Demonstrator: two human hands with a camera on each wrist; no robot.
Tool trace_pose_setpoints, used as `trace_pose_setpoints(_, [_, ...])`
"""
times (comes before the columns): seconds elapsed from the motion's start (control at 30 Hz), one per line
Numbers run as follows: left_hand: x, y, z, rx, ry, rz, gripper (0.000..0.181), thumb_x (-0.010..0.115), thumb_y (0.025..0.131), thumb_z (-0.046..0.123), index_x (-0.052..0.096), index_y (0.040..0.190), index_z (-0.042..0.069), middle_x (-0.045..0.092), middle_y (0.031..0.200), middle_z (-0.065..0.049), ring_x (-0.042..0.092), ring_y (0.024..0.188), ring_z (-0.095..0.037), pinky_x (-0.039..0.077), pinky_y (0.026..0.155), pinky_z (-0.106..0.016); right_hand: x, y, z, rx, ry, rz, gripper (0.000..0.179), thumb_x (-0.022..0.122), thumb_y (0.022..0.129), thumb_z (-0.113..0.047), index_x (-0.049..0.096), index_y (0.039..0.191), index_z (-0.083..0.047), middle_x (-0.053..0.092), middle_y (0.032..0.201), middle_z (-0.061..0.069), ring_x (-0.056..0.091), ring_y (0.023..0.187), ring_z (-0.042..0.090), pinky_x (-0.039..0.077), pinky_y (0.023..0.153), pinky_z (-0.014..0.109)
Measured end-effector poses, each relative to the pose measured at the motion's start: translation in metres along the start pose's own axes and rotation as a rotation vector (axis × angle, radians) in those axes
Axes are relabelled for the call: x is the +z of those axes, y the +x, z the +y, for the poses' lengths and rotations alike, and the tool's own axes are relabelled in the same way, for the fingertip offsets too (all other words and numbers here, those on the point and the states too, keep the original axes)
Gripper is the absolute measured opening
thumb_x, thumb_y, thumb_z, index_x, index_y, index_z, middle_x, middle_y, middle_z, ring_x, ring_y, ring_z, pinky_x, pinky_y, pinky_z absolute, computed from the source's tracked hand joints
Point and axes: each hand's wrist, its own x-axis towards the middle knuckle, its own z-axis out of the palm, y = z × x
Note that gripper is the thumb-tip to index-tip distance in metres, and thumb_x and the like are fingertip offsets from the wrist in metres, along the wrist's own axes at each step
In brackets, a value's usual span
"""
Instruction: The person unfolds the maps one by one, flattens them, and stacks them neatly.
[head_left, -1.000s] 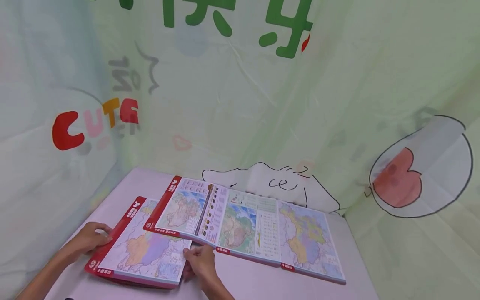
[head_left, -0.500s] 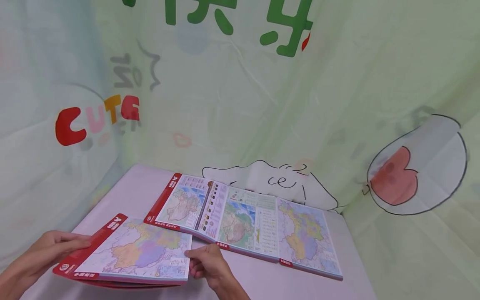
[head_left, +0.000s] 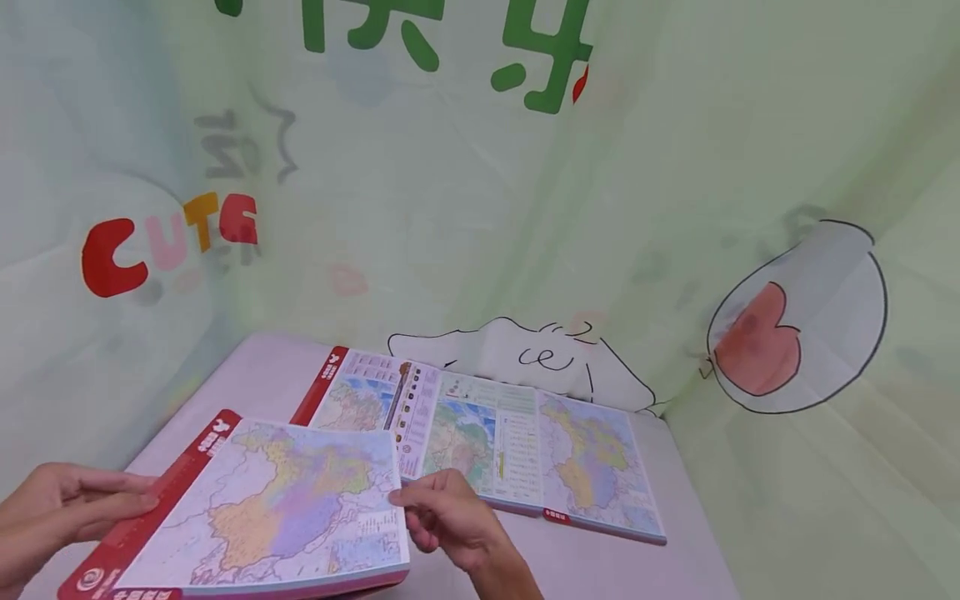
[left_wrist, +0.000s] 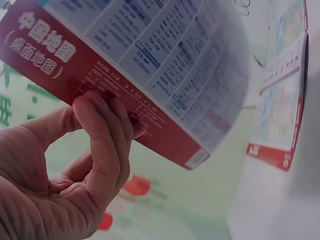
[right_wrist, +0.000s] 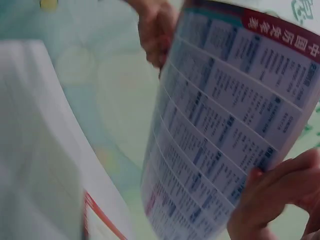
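Observation:
My left hand [head_left: 71, 512] pinches the red left border of a folded map [head_left: 300, 500] with a coloured map of China on top. In the left wrist view, the fingers of the left hand [left_wrist: 100, 150] lie against the printed underside of the map [left_wrist: 165, 75]. At the map's opposite edge my right hand [head_left: 457, 517] holds it between thumb and fingers. The map is raised over the near left of the table and overlaps the laid-out maps in the head view. Blue-and-white text tables cover its underside [right_wrist: 215, 110] in the right wrist view.
Behind it, a row of map panels [head_left: 592, 467] lies flat along the back of the white table [head_left: 585, 567]. A pale green printed curtain [head_left: 450, 208] surrounds the table at the back and sides.
Both hands have lifted the folded map off the table and brought it nearer the camera. It first shifted left, and now hides part of the leftmost panel behind.

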Motion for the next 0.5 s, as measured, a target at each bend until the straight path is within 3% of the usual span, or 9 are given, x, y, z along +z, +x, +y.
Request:
trace_pose_setpoints(0.1, [0.015, 0.014, 0.017, 0.096, 0.059, 0.044, 0.068, 0.063, 0.097, 0.045, 0.050, 0.143, -0.005, 0.076, 0.111, -0.002, 0.074, 0.089, -0.016, 0.062, 0.077, -0.033, -0.021, 0.001, -0.010, -0.108, -0.136, 0.096, 0.021, 0.068, 0.094, -0.018, 0.067, 0.076, -0.009, 0.054, 0.057, -0.005, 0.043, 0.047, 0.006, 0.033, 0.045, 0.016])
trace_pose_setpoints(0.17, [0.031, 0.028, 0.029, 0.220, 0.069, 0.092, 0.066, 0.066, 0.096, 0.039, 0.052, 0.141, -0.006, 0.077, 0.110, -0.004, 0.074, 0.086, -0.015, 0.061, 0.074, -0.029, -0.035, 0.002, -0.015, -0.192, -0.268, 0.206, 0.022, 0.068, 0.095, -0.021, 0.065, 0.080, -0.005, 0.057, 0.062, -0.002, 0.046, 0.052, 0.010, 0.034, 0.046, 0.018])
trace_pose_setpoints(0.27, [0.056, 0.060, 0.043, 0.410, 0.033, 0.148, 0.060, 0.073, 0.092, 0.030, 0.058, 0.135, -0.008, 0.078, 0.107, -0.008, 0.075, 0.079, -0.013, 0.061, 0.071, -0.028, -0.053, 0.005, -0.024, -0.268, -0.417, 0.399, 0.020, 0.067, 0.096, -0.021, 0.069, 0.089, -0.002, 0.061, 0.069, 0.001, 0.052, 0.059, 0.017, 0.037, 0.049, 0.020])
trace_pose_setpoints(0.33, [0.072, 0.087, 0.049, 0.503, 0.007, 0.158, 0.057, 0.075, 0.091, 0.027, 0.060, 0.133, -0.008, 0.077, 0.108, -0.014, 0.075, 0.077, -0.012, 0.061, 0.069, -0.029, -0.064, 0.009, -0.027, -0.318, -0.482, 0.517, 0.020, 0.067, 0.096, -0.020, 0.070, 0.090, -0.001, 0.060, 0.069, 0.003, 0.053, 0.060, 0.019, 0.038, 0.049, 0.022])
trace_pose_setpoints(0.43, [0.095, 0.130, 0.053, 0.531, -0.016, 0.165, 0.056, 0.075, 0.091, 0.026, 0.060, 0.133, -0.007, 0.074, 0.112, -0.021, 0.075, 0.079, -0.011, 0.061, 0.069, -0.027, -0.085, 0.024, -0.024, -0.354, -0.517, 0.660, 0.018, 0.068, 0.095, -0.015, 0.070, 0.083, -0.001, 0.056, 0.064, 0.005, 0.051, 0.057, 0.017, 0.037, 0.047, 0.022])
trace_pose_setpoints(0.5, [0.110, 0.157, 0.051, 0.511, -0.032, 0.174, 0.053, 0.074, 0.092, 0.024, 0.060, 0.134, -0.006, 0.073, 0.113, -0.024, 0.075, 0.081, -0.012, 0.061, 0.069, -0.027, -0.101, 0.038, -0.015, -0.371, -0.540, 0.722, 0.019, 0.069, 0.094, -0.012, 0.069, 0.078, -0.001, 0.055, 0.060, 0.008, 0.050, 0.052, 0.015, 0.037, 0.046, 0.023])
